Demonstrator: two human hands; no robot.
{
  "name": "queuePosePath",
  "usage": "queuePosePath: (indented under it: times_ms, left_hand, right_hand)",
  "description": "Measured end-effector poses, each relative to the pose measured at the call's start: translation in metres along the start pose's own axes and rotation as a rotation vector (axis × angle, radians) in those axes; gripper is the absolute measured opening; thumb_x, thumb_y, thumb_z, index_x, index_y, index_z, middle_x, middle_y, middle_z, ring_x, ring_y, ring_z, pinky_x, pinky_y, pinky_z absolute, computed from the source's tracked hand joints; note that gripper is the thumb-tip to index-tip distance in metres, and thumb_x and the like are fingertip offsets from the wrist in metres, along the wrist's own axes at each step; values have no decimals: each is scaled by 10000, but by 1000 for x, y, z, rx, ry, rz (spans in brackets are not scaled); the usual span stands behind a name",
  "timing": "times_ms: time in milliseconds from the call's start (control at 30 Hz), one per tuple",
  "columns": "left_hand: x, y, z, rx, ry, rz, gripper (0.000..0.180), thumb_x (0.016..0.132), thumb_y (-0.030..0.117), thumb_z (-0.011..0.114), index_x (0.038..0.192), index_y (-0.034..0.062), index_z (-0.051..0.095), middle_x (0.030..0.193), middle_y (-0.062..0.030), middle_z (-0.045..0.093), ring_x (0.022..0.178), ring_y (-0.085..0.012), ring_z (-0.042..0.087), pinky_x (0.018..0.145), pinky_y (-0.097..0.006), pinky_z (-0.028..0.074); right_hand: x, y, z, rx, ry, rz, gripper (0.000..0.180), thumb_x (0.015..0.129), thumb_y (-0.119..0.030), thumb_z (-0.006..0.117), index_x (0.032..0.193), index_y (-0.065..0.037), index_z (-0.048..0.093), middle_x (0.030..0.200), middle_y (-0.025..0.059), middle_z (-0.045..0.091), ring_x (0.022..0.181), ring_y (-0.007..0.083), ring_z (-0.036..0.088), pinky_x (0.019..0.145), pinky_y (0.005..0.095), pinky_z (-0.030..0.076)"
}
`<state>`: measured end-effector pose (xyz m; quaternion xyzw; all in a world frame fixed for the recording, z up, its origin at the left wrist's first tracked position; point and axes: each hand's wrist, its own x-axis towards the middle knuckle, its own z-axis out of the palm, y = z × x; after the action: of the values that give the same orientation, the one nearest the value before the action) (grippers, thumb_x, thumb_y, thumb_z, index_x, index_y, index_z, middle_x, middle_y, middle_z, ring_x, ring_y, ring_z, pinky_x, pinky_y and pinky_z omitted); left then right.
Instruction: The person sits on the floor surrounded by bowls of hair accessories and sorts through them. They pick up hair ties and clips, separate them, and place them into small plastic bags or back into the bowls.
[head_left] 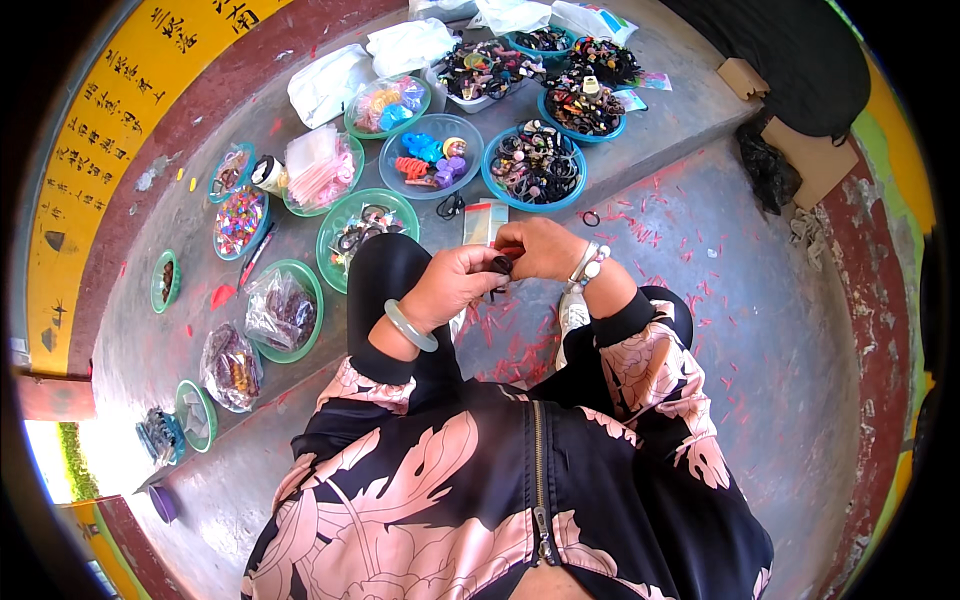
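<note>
Green bowls (365, 215), blue bowls (535, 165) of trinkets; white bags (330, 85); cardboard (815, 160).

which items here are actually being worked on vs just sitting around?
In hand:
- small dark hair accessory, pinched between both hands
- left hand
- right hand

Lying about:
- blue bowl of dark hair ties
- clear bowl of blue and purple clips
- green bowl by the knee
- bagged bits
- white plastic bags
- red scraps
</note>
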<state>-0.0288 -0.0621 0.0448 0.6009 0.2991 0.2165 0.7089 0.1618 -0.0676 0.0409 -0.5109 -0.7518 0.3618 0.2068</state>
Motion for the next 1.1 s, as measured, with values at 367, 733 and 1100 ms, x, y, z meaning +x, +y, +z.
queuePosePath:
  times_ms: [367,733,1100]
  left_hand:
    - [0,-8,3,43,-1,37,225,804,76,594,1012,-8,611,773,-24,651,597,-24,530,490,-154,393]
    - [1,-10,-6,-134,37,-61,195,815,88,602,979,-15,624,794,-52,654,612,-65,581,491,-164,425]
    - [-1,-14,-11,-199,154,-67,182,834,73,580,995,-8,609,842,-49,637,644,-105,610,509,-200,502]
  right_hand:
    - [-1,-9,1,-191,-104,74,344,568,-266,688,830,-52,624,773,150,632,753,328,607,658,392,470]
    - [-1,4,0,-32,-66,-16,328,606,-212,703,870,-35,623,713,117,605,626,233,578,583,344,445]
    - [-5,-8,-16,337,-70,91,318,783,-281,619,962,-19,644,786,95,650,687,135,595,626,273,460]
